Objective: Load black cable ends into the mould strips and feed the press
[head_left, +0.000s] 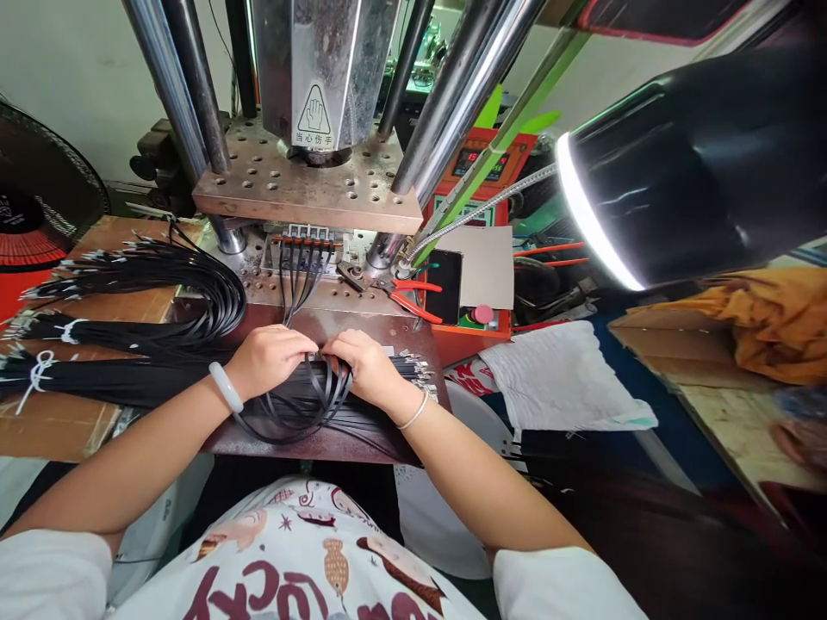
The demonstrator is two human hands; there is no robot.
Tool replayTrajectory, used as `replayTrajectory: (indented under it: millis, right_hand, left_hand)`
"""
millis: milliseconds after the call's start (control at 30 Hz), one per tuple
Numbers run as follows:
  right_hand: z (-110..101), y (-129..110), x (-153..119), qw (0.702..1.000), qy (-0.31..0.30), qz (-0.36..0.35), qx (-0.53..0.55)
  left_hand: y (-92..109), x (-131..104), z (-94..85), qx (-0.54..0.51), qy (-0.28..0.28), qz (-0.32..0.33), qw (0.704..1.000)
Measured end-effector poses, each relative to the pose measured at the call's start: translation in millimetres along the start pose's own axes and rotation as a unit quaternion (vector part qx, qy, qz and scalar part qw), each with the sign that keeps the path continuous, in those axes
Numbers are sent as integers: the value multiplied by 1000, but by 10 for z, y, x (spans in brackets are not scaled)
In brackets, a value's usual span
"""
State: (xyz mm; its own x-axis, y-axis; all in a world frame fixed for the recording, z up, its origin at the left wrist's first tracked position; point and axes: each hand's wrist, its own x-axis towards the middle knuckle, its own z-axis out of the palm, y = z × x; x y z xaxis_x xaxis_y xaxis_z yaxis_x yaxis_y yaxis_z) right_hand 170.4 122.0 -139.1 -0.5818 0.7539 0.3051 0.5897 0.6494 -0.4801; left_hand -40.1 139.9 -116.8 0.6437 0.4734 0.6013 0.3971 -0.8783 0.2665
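Observation:
My left hand point(274, 360) is closed in a pinch at a cable end just in front of the press. Close beside it, my right hand point(359, 362) has its fingers closed round several black cables point(323, 400), which loop down below both hands. The pinched ends are too small to make out. Further back, more black cables point(301, 267) run into a clamped fixture point(308, 234) under the press plate point(310, 207). Beneath my hands, a flat bundle of black cables point(368, 418) with metal ends lies across the metal table.
Tied bundles of black cables point(129, 375) lie on cardboard at the left. Red-handled pliers point(413, 301) and a phone point(444, 284) lie right of the fixture. A black lamp point(698, 164) reaches in from the right. A fan point(39, 189) stands at far left.

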Motion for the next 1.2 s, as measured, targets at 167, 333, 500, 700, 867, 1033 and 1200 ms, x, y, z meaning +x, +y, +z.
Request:
replayTrajectory:
  millis: [167,333,500,700,867,1033,1200]
  right_hand:
    - [-112,-11,-18,1000,-21,11,5]
    - [-319,117,-78,994,-62,76,-53]
    - [-354,172,-41,982,-61,108,-144]
    - [-758,357,-262,972,-85,180,-123]
    - [-926,398,-433,954,-184,163,-171]
    - [-893,174,-407,913,-210,150,-315]
    - [-798,-77,-316,872,-234,167,-397]
  left_hand:
    - [64,19,-25,33,-39,69,996]
    - [6,7,47,28,-22,47,998]
    - [-64,49,53,36,-22,-15,999]
    - [-129,-28,-622,-1,107,-193,975]
    - [-591,-229,-1136,-126,394,-317,854]
    - [-786,-296,-1258,-237,469,-440,728]
    - [-706,-297,-1223,-262,457,-441,727]
